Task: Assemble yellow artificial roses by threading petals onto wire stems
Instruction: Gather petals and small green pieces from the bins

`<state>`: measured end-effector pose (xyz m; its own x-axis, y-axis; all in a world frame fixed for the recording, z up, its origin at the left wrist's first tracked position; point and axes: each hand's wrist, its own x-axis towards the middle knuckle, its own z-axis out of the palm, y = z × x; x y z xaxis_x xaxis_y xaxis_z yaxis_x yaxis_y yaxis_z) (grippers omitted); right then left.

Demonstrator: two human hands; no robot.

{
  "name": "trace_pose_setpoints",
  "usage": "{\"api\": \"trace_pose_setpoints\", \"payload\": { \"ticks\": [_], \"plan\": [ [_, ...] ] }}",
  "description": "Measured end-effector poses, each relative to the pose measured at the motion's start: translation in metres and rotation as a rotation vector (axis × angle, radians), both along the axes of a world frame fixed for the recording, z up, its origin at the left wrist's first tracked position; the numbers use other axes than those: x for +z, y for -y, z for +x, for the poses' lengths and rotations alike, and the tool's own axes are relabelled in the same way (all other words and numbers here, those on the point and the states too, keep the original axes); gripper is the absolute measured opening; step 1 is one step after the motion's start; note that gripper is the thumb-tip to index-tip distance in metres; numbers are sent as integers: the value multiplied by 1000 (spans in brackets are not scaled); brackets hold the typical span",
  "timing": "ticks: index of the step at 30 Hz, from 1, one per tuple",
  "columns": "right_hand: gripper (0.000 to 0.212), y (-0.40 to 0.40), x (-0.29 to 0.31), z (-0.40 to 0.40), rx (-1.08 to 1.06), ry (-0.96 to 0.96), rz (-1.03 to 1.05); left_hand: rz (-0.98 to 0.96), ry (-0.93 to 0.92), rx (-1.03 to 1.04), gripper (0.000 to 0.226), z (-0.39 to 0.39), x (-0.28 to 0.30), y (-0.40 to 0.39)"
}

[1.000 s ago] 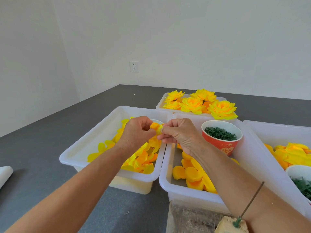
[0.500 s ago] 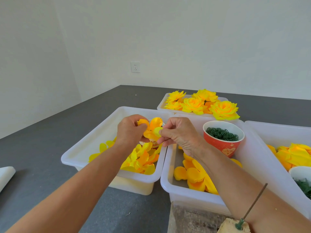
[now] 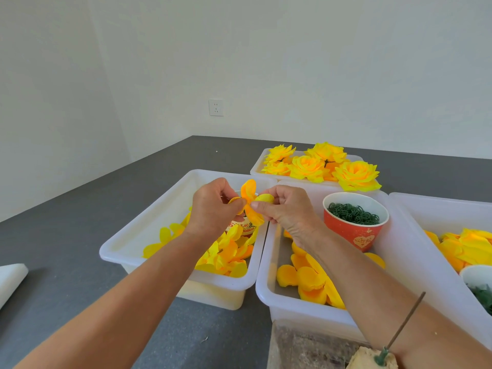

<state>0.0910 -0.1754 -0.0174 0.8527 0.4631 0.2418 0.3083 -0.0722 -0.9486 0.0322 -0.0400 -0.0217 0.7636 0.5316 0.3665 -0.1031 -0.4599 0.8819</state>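
Above the left white bin (image 3: 149,227), my left hand (image 3: 213,209) pinches an orange-yellow petal piece (image 3: 249,194) whose lobes stand up and hang down between the two hands. My right hand (image 3: 287,209) pinches a small yellow bud (image 3: 265,198) right against that petal piece. Loose yellow petals (image 3: 226,257) lie in the left bin, and rounder orange petals (image 3: 306,280) lie in the middle bin (image 3: 263,286). A thin wire stem (image 3: 404,322) stands tilted in a foam block (image 3: 372,359) at the bottom right.
A red paper cup (image 3: 355,230) of green rings stands in the middle bin. Finished yellow roses (image 3: 324,165) fill a tray at the back. A third bin (image 3: 415,225) on the right holds more petals and a white cup (image 3: 476,275). A white object (image 3: 10,278) lies at the left edge.
Both hands have stayed together over the left bin. The petal piece between them has spread out, its lobes now fanned above and below my fingers.
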Motion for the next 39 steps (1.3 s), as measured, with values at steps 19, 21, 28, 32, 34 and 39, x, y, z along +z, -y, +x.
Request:
{"api": "trace_pose_setpoints", "payload": {
  "ticks": [19, 21, 28, 32, 34, 39],
  "plan": [
    [25, 3, 0, 12, -218, 34, -8, -126, -76, 154, 27, 3, 0, -10],
    [22, 3, 2, 11, -183, -22, 45, -111, -84, 205, 25, 5, -2, -12],
    [18, 1, 3, 9, -23, -70, 118, 16, -243, 389, 24, 6, -6, -24],
    [20, 0, 3, 6, 69, -53, 100, -55, -426, 367, 19, 7, -6, -29],
    [17, 0, 3, 3, 159, -48, 61, -106, -501, 332, 17, 8, -7, -30],
    [10, 0, 2, -2, 301, -11, 53, -224, -586, 299, 15, 7, -9, -26]
  ]
}}
